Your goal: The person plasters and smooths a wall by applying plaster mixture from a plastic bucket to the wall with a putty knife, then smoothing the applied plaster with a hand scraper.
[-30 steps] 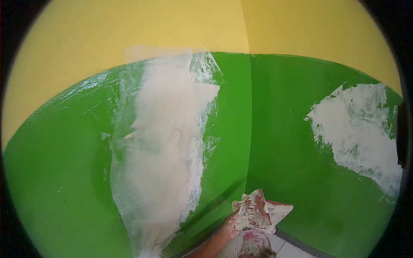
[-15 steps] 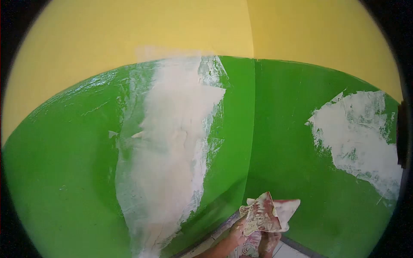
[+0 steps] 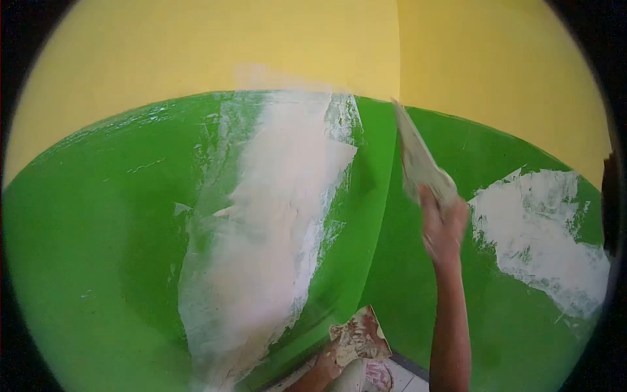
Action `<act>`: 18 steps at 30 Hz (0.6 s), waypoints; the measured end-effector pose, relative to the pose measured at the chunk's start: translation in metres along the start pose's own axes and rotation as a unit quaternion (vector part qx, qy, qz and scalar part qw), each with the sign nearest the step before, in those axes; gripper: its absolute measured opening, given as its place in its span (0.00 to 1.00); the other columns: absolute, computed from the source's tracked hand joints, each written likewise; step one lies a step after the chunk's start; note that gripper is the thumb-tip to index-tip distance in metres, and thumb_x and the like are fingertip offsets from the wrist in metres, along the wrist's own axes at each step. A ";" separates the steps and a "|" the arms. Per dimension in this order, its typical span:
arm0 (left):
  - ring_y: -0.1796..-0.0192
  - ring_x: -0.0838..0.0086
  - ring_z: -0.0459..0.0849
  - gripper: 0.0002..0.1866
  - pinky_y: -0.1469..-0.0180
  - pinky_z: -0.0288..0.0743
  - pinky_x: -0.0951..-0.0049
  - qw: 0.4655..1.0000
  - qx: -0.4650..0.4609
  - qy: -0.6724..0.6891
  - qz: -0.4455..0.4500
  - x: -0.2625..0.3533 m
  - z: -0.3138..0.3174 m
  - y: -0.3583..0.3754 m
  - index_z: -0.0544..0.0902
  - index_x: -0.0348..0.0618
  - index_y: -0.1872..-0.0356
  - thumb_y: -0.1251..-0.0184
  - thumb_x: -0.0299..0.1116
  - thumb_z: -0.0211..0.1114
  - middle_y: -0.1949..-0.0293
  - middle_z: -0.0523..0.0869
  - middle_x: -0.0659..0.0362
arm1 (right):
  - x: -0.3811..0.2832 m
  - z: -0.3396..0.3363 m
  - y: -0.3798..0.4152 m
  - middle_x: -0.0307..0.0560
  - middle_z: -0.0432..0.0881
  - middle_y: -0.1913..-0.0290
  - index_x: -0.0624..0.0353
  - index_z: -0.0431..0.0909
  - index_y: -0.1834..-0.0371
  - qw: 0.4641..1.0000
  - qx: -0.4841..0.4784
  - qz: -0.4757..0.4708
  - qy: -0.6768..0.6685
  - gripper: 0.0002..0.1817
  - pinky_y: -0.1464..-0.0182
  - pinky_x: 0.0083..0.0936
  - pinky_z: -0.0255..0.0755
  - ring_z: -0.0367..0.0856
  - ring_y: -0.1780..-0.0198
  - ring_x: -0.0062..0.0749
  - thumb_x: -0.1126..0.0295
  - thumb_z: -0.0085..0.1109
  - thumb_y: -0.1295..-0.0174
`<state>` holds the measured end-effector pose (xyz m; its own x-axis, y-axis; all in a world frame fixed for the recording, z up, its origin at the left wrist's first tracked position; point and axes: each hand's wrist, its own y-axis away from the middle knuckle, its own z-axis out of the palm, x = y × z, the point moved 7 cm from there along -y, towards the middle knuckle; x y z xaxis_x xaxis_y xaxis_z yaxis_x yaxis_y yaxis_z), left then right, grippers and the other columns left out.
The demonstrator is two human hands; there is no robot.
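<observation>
My right hand (image 3: 445, 225) is raised in front of the wall corner, its fingers wrapped round a putty knife (image 3: 421, 153) seen nearly edge-on. The blade slants up and left, its tip overlapping the corner line where green meets yellow. Low in the middle, my left hand (image 3: 328, 360) grips a second putty knife (image 3: 364, 336), its broad face caked with whitish and brownish putty. A long white putty patch (image 3: 281, 215) runs down the green left wall (image 3: 98, 261). Another ragged putty patch (image 3: 539, 228) covers part of the green right wall (image 3: 405, 294).
Above the green, both walls are yellow (image 3: 313, 39). Pale floor tiles (image 3: 413, 380) with a dark skirting edge show at the bottom. A round, pink-smeared thing (image 3: 379, 377) sits below my left hand. Something dark (image 3: 610, 202) stands at the far right edge.
My right hand has lifted away from my left, carrying its putty knife up to the wall corner. My left hand and its putty knife have shifted slightly left and down. The view has also shifted.
</observation>
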<state>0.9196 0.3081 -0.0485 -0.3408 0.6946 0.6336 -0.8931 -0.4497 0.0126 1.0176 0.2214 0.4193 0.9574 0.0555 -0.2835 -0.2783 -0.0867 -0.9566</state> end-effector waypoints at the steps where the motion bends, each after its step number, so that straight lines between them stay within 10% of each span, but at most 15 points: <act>1: 0.43 0.64 0.78 0.21 0.39 0.70 0.64 0.990 0.002 -0.136 0.019 -0.013 -0.013 -0.003 0.74 0.40 0.42 0.35 0.35 0.59 0.44 0.79 0.54 | -0.010 0.021 -0.021 0.48 0.84 0.71 0.60 0.78 0.45 0.999 -0.022 -0.029 0.023 0.17 0.72 0.21 0.70 0.75 0.76 0.22 0.70 0.54 0.36; 4: 0.42 0.66 0.77 0.21 0.37 0.69 0.63 0.970 -0.017 -0.241 0.036 -0.055 -0.052 -0.010 0.73 0.41 0.42 0.34 0.35 0.57 0.43 0.78 0.55 | 0.003 0.077 -0.036 0.55 0.83 0.70 0.58 0.78 0.45 0.995 -0.082 0.050 -0.019 0.18 0.70 0.24 0.74 0.79 0.75 0.28 0.75 0.55 0.40; 6: 0.40 0.68 0.75 0.22 0.37 0.67 0.64 0.976 -0.039 -0.213 0.032 -0.070 -0.072 -0.010 0.73 0.44 0.41 0.36 0.34 0.60 0.43 0.77 0.57 | -0.015 0.098 -0.018 0.57 0.84 0.66 0.58 0.78 0.46 0.994 -0.016 -0.095 -0.055 0.22 0.66 0.29 0.77 0.83 0.70 0.37 0.81 0.56 0.47; 9: 0.43 0.66 0.77 0.20 0.39 0.70 0.61 0.846 -0.136 -0.479 0.193 -0.063 -0.068 0.006 0.72 0.45 0.42 0.33 0.37 0.57 0.43 0.77 0.56 | -0.030 0.101 0.030 0.56 0.85 0.59 0.60 0.79 0.50 0.981 -0.002 -0.177 -0.081 0.18 0.62 0.30 0.80 0.85 0.64 0.37 0.78 0.60 0.46; 12: 0.34 0.64 0.69 0.27 0.30 0.58 0.65 0.972 -0.098 -0.202 0.068 -0.059 -0.055 0.003 0.66 0.39 0.35 0.35 0.34 0.53 0.36 0.70 0.51 | -0.057 0.103 0.090 0.54 0.84 0.55 0.57 0.80 0.51 0.983 -0.061 -0.140 -0.102 0.21 0.57 0.30 0.80 0.86 0.57 0.42 0.82 0.58 0.52; 18: 0.38 0.66 0.74 0.23 0.32 0.63 0.64 0.982 0.110 0.020 -0.150 -0.015 0.037 0.026 0.66 0.41 0.35 0.29 0.38 0.46 0.38 0.73 0.54 | -0.065 0.076 0.128 0.52 0.83 0.51 0.55 0.79 0.50 0.956 -0.201 -0.058 -0.205 0.22 0.50 0.35 0.78 0.82 0.48 0.42 0.85 0.53 0.50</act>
<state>0.9120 0.2658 -0.0291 -0.0864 0.8339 0.5451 -0.8717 -0.3282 0.3639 0.9142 0.2819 0.3105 0.8459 0.4658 -0.2596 -0.0415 -0.4278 -0.9029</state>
